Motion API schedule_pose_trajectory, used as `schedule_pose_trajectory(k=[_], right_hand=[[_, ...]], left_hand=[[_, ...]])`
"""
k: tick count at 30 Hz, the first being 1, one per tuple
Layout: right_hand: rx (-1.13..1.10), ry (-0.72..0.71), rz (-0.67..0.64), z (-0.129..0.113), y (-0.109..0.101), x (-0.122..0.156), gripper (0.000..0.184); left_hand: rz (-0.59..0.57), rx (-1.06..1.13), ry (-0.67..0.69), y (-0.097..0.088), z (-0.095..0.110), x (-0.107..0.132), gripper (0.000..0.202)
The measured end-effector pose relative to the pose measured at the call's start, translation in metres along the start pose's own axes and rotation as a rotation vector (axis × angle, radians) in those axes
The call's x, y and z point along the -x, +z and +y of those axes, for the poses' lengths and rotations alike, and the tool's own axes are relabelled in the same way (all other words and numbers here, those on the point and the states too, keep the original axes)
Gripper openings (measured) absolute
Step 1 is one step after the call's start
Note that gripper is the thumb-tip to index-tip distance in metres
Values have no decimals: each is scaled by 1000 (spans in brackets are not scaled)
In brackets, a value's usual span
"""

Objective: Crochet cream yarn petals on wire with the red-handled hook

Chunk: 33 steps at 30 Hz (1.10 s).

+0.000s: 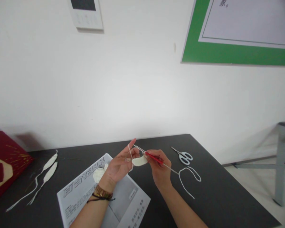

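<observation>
My left hand (120, 164) pinches a small white crocheted piece (139, 161) between thumb and fingers, with white yarn looped over the raised index finger. My right hand (159, 167) grips a crochet hook with a red handle (154, 158), its metal tip pointing up-left into the piece near the left fingertips. The hook's thin metal tail sticks out to the right of the hand. Both hands hover above the dark table (218, 196). A bracelet and dark cords circle my left wrist.
A printed sheet (85, 193) lies under my left forearm with a white yarn ball (98, 174) on it. White scissors (184, 155) and a loose yarn strand (190, 177) lie to the right. Two white leaf-shaped pieces (48, 167) and a red box (4, 161) sit left.
</observation>
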State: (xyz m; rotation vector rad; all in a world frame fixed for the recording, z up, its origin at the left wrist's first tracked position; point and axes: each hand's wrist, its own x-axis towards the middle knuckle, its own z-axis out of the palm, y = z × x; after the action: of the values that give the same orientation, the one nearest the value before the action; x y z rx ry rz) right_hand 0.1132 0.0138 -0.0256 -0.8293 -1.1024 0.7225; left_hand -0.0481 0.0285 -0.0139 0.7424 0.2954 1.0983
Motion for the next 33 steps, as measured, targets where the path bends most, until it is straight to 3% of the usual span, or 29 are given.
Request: schedule_pose_trajectory(k=[2, 5, 11, 18, 22, 26, 29, 33], right_hand=[[19, -27, 45, 0, -1, 1, 7], [36, -74, 91, 1, -1, 2, 10], [-24, -118, -19, 1, 3, 9, 14], [69, -95, -126, -7, 3, 11, 14], [-34, 47, -113, -3, 4, 14, 10], [-190, 266, -12, 3, 3, 12, 9], [-312, 382, 30, 5, 3, 11, 12], [-423, 442, -8, 4, 5, 10, 13]], left_hand=[[-22, -63, 3, 12, -5, 1, 80], [-16, -172, 28, 28, -12, 2, 80], [307, -302, 176, 37, -36, 3, 71], [413, -228, 274, 44, -40, 7, 70], [463, -271, 298, 43, -36, 7, 74], [502, -255, 276, 41, -33, 7, 75], [478, -202, 264, 39, -30, 7, 70], [446, -157, 251, 36, -27, 7, 71]])
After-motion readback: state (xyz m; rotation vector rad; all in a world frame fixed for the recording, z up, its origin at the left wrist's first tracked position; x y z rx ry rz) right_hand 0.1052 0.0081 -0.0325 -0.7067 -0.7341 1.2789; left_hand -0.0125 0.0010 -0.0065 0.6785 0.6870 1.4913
